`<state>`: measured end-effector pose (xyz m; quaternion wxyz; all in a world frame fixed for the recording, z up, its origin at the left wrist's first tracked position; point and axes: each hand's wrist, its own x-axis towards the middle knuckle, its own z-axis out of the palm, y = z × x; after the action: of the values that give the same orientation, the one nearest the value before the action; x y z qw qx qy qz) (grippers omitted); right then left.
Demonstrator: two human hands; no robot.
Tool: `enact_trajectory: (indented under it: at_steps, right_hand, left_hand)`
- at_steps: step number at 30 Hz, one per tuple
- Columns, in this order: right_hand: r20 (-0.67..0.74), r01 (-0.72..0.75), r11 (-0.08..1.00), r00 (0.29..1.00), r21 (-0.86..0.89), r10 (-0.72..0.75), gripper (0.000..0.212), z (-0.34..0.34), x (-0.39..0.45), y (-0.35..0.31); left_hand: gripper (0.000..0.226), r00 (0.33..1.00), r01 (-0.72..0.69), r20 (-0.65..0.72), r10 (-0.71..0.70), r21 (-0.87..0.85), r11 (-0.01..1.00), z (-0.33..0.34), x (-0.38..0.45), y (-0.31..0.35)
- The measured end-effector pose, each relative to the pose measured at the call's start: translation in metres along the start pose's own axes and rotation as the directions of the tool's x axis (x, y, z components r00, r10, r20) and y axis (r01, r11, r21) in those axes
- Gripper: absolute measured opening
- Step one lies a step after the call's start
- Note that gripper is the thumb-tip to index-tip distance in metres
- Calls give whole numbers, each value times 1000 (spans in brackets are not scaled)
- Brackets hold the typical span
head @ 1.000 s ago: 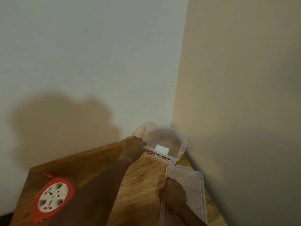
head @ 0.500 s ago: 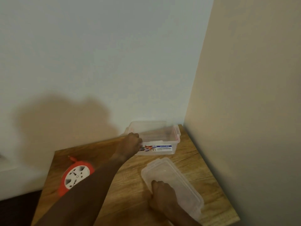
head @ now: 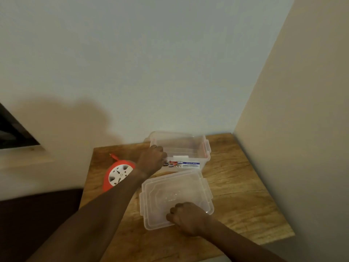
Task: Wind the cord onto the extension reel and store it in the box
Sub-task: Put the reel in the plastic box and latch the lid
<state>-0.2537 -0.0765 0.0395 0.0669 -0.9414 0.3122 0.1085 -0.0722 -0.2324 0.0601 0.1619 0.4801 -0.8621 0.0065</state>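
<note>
Left hand point(head: 152, 161) first: its fingers are curled over the near-left corner of the clear rectangular plastic storage box point(head: 186, 148), gripping the rim there, knuckles up, the forearm running back toward the near-left. The box stands open at the far side of the wooden tabletop point(head: 239, 186), close to the wall corner, a blue-and-white label point(head: 184, 164) on its near wall.

Over to the right hand point(head: 186, 217): fingers bent down and closed on the near edge of the clear flat plastic lid point(head: 170, 191), which lies on the wood just in front of the box, its far edge close to the box's near wall.

And the round red extension reel with a white socket face point(head: 118, 175) is lying flat on the left part of the table, outside the box, partly hidden behind the left forearm. A short red piece sticks out at its far side; the cord itself I cannot make out.
</note>
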Motion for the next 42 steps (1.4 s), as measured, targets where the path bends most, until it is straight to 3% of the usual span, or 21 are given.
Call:
enact_trajectory:
  at_steps: [17, 35, 39, 42]
  right_hand:
    - [93, -103, 993, 991, 63, 96, 24, 26, -12, 0]
    - [175, -48, 979, 985, 197, 13, 20, 26, -26, 20]
    - [118, -31, 964, 993, 264, 0, 38, 25, -21, 22]
    - [58, -17, 929, 998, 370, -4, 40, 21, -9, 22]
  left_hand:
    - [27, 987, 157, 56, -152, -120, 980, 23, -31, 13]
    - [25, 944, 330, 36, -329, -171, 928, 21, -35, 14]
    - [37, 932, 355, -2, -363, -204, 912, 10, -46, 9]
    - [37, 921, 359, -95, -378, -172, 917, 0, -56, 1]
